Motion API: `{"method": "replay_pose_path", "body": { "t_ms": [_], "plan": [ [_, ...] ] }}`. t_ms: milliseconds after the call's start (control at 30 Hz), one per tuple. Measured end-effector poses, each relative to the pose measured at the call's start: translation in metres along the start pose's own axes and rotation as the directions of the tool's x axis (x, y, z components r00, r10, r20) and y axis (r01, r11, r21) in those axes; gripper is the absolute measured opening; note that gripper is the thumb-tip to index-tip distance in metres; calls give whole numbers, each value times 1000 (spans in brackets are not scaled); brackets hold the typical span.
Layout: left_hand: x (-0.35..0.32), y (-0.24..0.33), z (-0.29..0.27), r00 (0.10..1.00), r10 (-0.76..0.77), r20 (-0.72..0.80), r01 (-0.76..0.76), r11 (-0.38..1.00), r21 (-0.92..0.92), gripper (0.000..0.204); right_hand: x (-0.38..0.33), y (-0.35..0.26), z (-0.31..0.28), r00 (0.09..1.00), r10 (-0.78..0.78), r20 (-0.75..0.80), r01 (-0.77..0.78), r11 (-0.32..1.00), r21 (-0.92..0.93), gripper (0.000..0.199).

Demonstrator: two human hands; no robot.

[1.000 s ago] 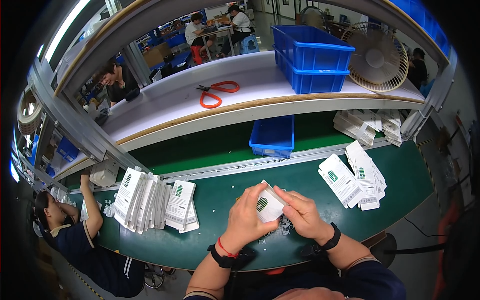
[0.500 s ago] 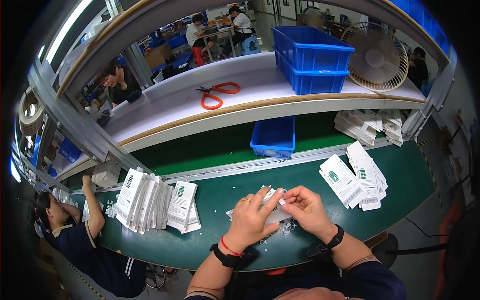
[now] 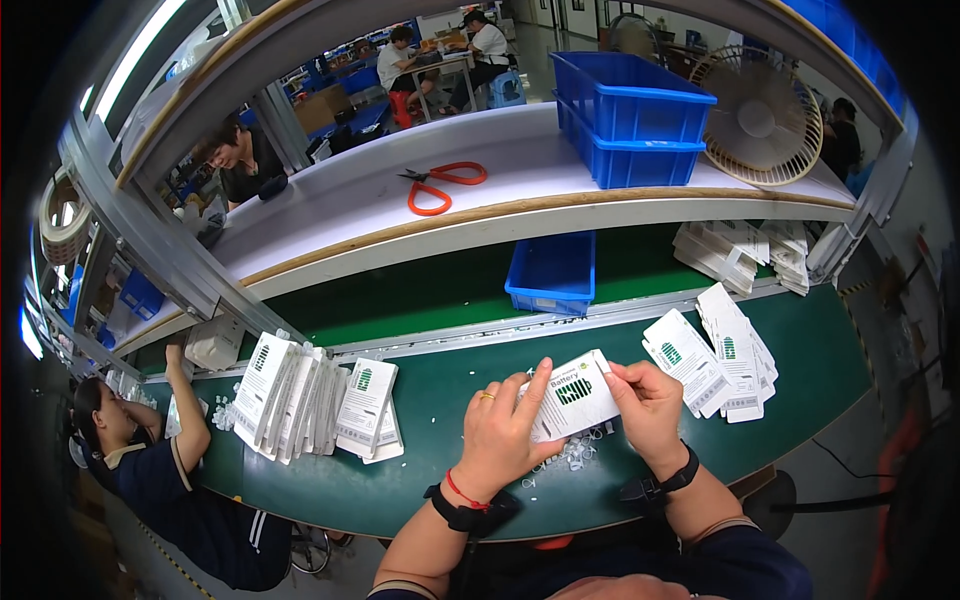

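Note:
Both hands hold one flat white carton with a green mark [image 3: 577,397] above the green worktop [image 3: 440,485]. My left hand [image 3: 503,432] grips its left side, fingers spread along the face. On the carton's right end my right hand [image 3: 649,402] pinches the edge. Small clear plastic bits [image 3: 577,455] lie on the worktop just under the carton. To the right lies a loose pile of the same flat cartons [image 3: 722,352]. A row of white cartons stood on edge [image 3: 310,400] lies to the left.
A blue bin [image 3: 553,273] sits behind on the lower shelf, with stacked white cartons [image 3: 745,252] at its right. The upper shelf carries orange scissors [image 3: 441,184], stacked blue bins [image 3: 628,117] and a fan [image 3: 760,118]. A co-worker [image 3: 165,465] reaches in at the far left.
The carton was turned over between my hands, shown edge-on half a second ago, and now lies with its printed face up and flat.

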State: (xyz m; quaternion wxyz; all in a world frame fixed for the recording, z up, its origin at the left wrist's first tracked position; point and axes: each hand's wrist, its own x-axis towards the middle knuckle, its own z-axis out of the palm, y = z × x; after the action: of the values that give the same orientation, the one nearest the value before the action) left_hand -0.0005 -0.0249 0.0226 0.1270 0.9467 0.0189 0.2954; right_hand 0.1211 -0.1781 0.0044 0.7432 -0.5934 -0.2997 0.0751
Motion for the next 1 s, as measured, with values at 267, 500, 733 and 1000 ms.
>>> {"method": "replay_pose_path", "body": {
  "t_ms": [267, 500, 733, 1000],
  "plan": [
    [-2, 0, 4, 992, -107, -69, 109, 994, 24, 89, 2, -3, -1, 976, -56, 209, 73, 995, -75, 30],
    [3, 4, 6, 985, -121, -124, 130, 989, 67, 89, 0, 0, 3, 959, -22, 281, -2, 996, 85, 48],
    [0, -6, -2, 946, -256, -199, 271, 961, 55, 90, 6, -5, 12, 937, -101, 334, 214, 923, -319, 75],
    [-24, -87, -29, 573, -742, -349, 819, 495, 291, 83, 44, 29, -99, 993, -112, 24, 68, 406, -911, 53]
  ]
}}
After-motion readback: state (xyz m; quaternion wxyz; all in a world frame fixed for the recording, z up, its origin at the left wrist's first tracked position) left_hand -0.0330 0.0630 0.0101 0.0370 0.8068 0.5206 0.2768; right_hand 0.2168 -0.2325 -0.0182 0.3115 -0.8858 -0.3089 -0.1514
